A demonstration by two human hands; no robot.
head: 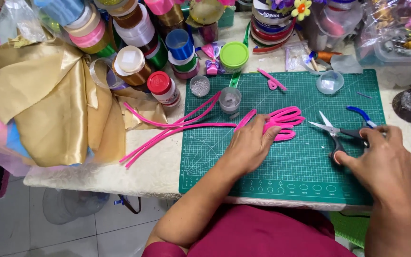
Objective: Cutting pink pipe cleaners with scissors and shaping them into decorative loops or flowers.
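the left hand (250, 143) presses flat on looped pink pipe cleaners (284, 121) on the green cutting mat (281, 166), the right hand (381, 159) closes around black-handled scissors (336, 132) just beside them, and beyond the left hand stand a red-capped white-labelled bottle (163, 88) and stacked ribbon spools (134, 28) on the tabletop (153, 162).

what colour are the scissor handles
Black, on the scissors under the right hand; head view.

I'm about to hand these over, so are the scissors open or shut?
Open: the scissors lie on the green mat with blades spread in a V, the right hand on their handles.
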